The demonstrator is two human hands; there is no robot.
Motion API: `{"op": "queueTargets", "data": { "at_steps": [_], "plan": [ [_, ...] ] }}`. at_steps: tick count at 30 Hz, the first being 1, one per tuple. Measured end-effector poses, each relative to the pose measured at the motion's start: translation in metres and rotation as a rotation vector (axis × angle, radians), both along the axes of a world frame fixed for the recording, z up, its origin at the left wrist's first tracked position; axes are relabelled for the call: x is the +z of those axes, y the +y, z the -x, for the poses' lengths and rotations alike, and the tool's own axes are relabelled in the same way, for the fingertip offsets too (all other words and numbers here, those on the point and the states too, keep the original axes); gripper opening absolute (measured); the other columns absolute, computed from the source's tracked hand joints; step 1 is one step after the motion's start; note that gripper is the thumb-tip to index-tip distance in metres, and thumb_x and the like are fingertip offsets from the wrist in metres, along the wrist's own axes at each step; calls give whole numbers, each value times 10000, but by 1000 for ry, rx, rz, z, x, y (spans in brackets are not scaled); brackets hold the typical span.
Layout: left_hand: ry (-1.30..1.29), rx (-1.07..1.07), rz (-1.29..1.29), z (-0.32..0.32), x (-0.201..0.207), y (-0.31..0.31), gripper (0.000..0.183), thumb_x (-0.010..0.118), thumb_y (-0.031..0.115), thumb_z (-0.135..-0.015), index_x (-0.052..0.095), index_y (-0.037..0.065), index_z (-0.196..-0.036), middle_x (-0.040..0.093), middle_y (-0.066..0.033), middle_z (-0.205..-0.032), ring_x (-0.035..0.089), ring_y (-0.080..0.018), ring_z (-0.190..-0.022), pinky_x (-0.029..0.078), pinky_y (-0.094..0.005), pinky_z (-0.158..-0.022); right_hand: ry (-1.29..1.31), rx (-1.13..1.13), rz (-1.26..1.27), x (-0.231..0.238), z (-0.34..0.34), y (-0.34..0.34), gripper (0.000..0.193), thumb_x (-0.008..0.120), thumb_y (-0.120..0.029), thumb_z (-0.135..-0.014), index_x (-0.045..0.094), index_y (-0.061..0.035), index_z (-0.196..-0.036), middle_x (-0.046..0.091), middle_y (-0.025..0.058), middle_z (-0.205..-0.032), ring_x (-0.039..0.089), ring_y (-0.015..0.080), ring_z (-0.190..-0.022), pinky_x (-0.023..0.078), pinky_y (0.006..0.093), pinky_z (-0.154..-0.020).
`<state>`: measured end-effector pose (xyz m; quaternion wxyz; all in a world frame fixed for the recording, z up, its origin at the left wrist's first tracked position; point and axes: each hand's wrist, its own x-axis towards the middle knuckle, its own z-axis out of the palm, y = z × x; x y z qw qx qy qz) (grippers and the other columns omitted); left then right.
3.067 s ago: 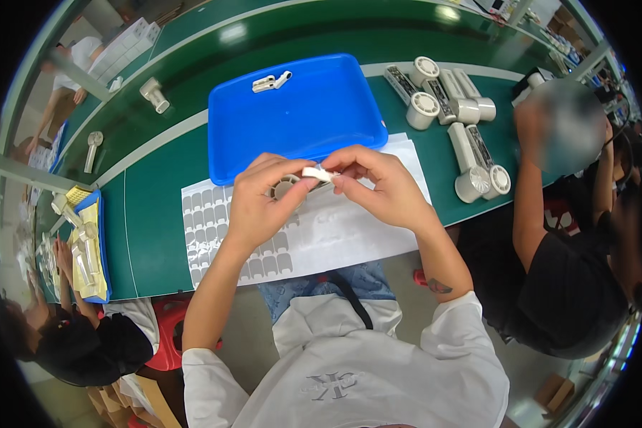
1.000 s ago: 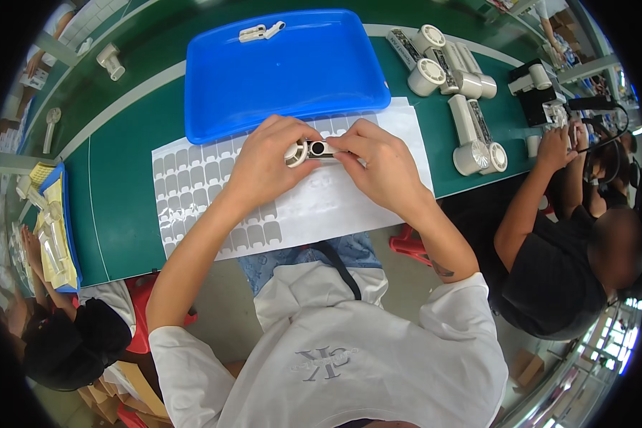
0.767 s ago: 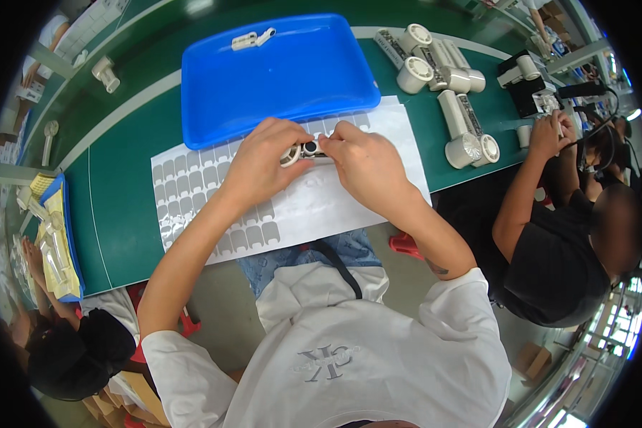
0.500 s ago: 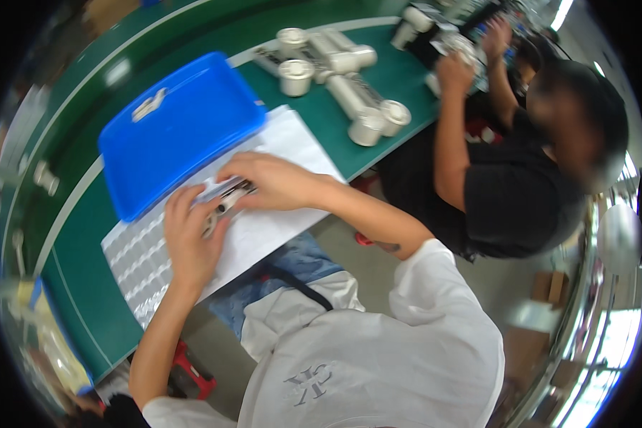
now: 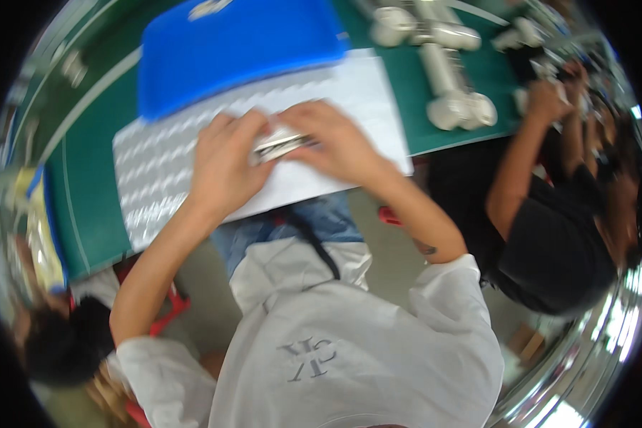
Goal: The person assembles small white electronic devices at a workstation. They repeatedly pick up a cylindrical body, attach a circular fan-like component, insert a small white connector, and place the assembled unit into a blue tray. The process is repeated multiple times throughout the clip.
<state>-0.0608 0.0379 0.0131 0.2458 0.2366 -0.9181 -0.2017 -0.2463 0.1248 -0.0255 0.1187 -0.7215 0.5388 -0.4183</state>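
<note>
Between my two hands is a small white part with a dark slotted middle (image 5: 282, 148), held just above the white sheet (image 5: 385, 128). The fingers of my left hand (image 5: 225, 160) are bent round its left end. At its right end, my right hand (image 5: 335, 143) pinches it with thumb and fingers. Blur and the fingers hide the part's finer details. Beneath and left of my hands, rows of silver-grey stickers (image 5: 153, 167) cover the sheet. Beyond it stands a blue tray (image 5: 242, 50) with a small whitish piece (image 5: 210, 8) inside.
Several white cylindrical fittings (image 5: 449, 85) lie on the green table (image 5: 89, 192) to the right. A co-worker in a black shirt (image 5: 560, 250) handles parts at the far right. On the left is a blue-edged bin with yellowish contents (image 5: 46, 232); another person's dark-haired head (image 5: 68, 342) shows below it.
The view has swung, so the tray and fittings sit higher and further right. Both hands keep hold of the small part, which now lies more level between them.
</note>
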Motion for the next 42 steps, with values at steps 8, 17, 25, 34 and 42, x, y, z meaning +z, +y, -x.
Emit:
{"op": "queueTargets", "data": {
  "at_steps": [8,17,25,34,42],
  "plan": [
    [-12,126,-123,1,2,7,372,825,108,-614,590,116,-902,631,-37,-851,584,-279,-838,462,-392,-730,-259,-29,-356,25,-2,0,451,823,-143,-682,667,-51,-1095,627,84,-1022,607,243,-952,495,325,-826],
    [-53,109,-125,5,4,8,440,851,214,-630,627,118,-997,672,-50,-904,601,-256,-863,484,-379,-756,-156,75,-276,15,13,3,460,760,-199,-775,636,-84,-1203,630,94,-1106,604,272,-994,494,347,-856],
    [-123,68,-146,6,6,-6,440,843,217,-642,630,116,-1014,684,-85,-892,622,-288,-884,490,-401,-756,-121,56,-203,9,10,1,449,740,-192,-793,629,-61,-1208,644,107,-1090,602,281,-1014,491,354,-861],
    [-205,73,-154,5,11,-8,448,830,183,-635,658,123,-1045,683,-103,-913,614,-294,-896,493,-400,-778,-192,84,-232,15,12,-2,461,709,-180,-822,591,-52,-1249,615,110,-1132,585,260,-1055,459,339,-912],
    [314,147,-438,-35,10,-17,487,834,132,-681,649,31,-1120,681,-79,-1056,641,-185,-948,488,-318,-874,73,-124,-199,16,42,14,395,673,-207,-861,619,-40,-1215,567,154,-1286,492,325,-1236,389,401,-1042]
  ]
}}
